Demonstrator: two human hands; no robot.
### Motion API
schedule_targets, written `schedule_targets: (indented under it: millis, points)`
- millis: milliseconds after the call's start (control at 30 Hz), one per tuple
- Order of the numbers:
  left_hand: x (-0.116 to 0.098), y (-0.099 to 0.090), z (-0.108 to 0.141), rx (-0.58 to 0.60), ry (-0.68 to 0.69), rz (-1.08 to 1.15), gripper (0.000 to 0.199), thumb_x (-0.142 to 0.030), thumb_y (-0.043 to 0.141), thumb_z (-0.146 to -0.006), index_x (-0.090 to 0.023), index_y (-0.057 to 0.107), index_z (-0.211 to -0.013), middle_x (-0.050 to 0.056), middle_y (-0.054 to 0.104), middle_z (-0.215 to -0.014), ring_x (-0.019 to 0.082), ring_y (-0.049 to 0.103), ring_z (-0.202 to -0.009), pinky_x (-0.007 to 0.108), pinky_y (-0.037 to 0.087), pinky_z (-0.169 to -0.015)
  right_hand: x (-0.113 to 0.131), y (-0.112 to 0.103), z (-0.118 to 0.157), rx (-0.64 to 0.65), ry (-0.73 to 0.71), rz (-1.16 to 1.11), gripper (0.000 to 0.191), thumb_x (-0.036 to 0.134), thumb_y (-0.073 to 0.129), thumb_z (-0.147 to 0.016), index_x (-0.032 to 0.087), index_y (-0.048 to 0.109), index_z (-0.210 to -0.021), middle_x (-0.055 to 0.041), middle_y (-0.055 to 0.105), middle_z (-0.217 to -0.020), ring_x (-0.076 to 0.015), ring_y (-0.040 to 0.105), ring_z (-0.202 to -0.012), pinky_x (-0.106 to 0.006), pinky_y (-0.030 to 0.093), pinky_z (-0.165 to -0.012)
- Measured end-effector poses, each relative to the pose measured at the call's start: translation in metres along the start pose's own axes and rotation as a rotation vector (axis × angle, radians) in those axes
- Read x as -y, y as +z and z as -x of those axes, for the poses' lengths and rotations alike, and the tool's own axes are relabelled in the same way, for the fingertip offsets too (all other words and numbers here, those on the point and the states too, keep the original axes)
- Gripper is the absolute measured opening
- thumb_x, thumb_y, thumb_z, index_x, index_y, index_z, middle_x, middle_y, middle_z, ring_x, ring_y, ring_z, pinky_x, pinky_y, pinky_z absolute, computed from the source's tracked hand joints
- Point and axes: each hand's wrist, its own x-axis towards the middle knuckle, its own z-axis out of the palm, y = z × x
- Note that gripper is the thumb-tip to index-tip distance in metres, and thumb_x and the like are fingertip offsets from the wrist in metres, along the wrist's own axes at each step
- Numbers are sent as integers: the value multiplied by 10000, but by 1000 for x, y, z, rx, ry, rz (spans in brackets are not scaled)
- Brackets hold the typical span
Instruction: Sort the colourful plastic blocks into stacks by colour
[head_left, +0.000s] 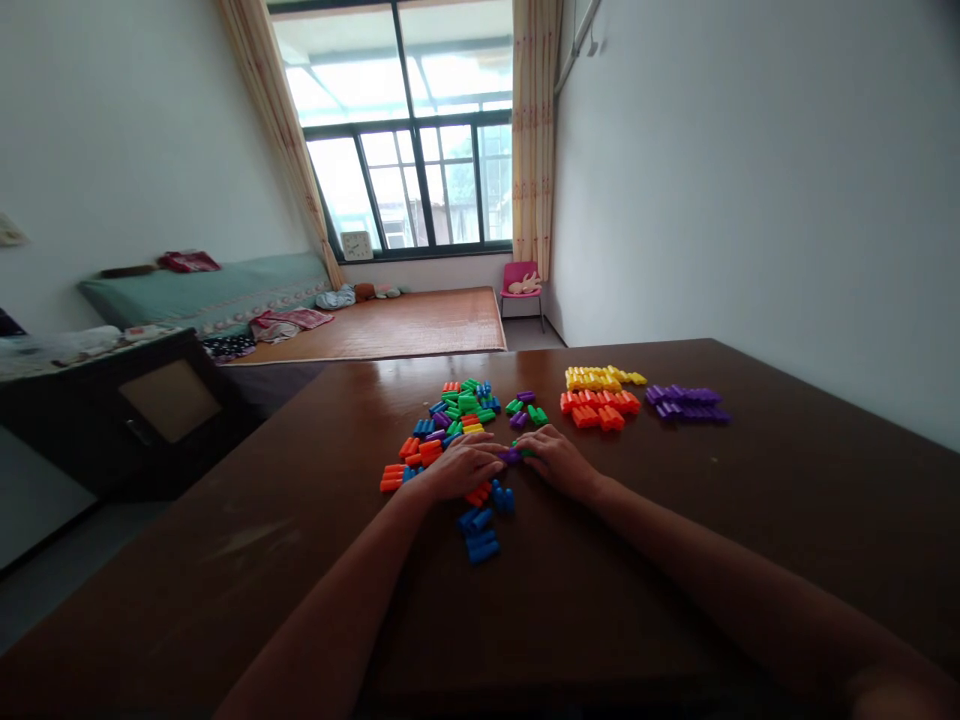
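Clock refs taken from the purple piece (pixel 511 455) between the 2 hands, 12 = toward window (pixel 420 130). It lies low over or on the brown table (pixel 637 600), can't tell which

Left hand (pixel 466 467): at 9, palm down, fingertips at the purple piece; can't tell if clamped or just resting. Orange pieces (pixel 477 495) partly under it

Right hand (pixel 555 460): at 3, fingers bent over a green piece (pixel 526 452) mostly hidden; can't tell if clamped

Mixed-color pile (pixel 466 403): 10 to 11, runs down to 9 behind left hand
Loose green and purple pieces (pixel 537 414): near 12 to 1
Yellow group (pixel 596 378): 2, just beyond orange-red group (pixel 600 408)
Purple group (pixel 686 403): between 2 and 3, right of both
Blue pieces (pixel 481 543): 7
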Motion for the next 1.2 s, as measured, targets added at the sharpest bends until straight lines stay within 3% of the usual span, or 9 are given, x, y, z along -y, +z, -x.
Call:
schedule_targets:
  millis: [200,333,467,667,833,1067,1200]
  points:
    - [7,3,-4,-121,-30,29,321,-375,459,-946,-207,728,-997,89,706,-1107,217,604,-1092,388,454,-1005,-14,1,0,-63,130,-25,433,202,644,-795,186,598,-1226,-108,630,-1222,-246,557,-1072,-424,442,-962]
    - [8,9,-5,-140,-66,11,305,-366,508,-924,-213,669,-1133,86,687,-1142,221,608,-1078,388,460,-988,-17,1,0,19,221,-127,448,183,679,-748,192,618,-1191,-80,683,-1061,-211,615,-905,-369,490,-860]
    - [6,14,-7,-145,-93,-47,416,-396,596,-872,-234,595,-1255,88,664,-1191,245,593,-1108,396,452,-985,-8,0,-1,-50,175,-192,493,203,736,-707,226,615,-1184,-70,660,-1105,-213,596,-961,-384,486,-886]
    - [6,7,-5,-118,-116,-156,373,-388,598,-871,-255,633,-1218,82,682,-1094,252,600,-1069,390,454,-959,-4,-6,-3,-90,61,-171,463,203,714,-733,234,596,-1179,-70,648,-1153,-233,544,-1084,-397,463,-944]
    - [16,-1,1,-151,-164,-210,362,-403,575,-880,-257,640,-1205,86,677,-1142,277,590,-1103,418,445,-970,-29,-17,0,-182,126,-61,460,138,673,-720,206,581,-1165,-82,632,-1166,-239,532,-1115,-406,429,-983]
    - [28,6,3,-203,-171,-168,431,-426,517,-903,-243,587,-1287,87,639,-1247,277,563,-1183,434,446,-1009,-68,-40,7,-266,305,1,423,134,640,-705,175,601,-1124,-99,643,-1132,-248,565,-1090,-439,426,-987]
    - [30,6,5,-219,-167,-173,393,-443,492,-915,-246,632,-1224,75,648,-1232,256,584,-1160,411,449,-1018,-91,-76,22,-147,504,-169,367,203,700,-686,158,641,-1046,-85,678,-1051,-230,628,-967,-381,498,-884]
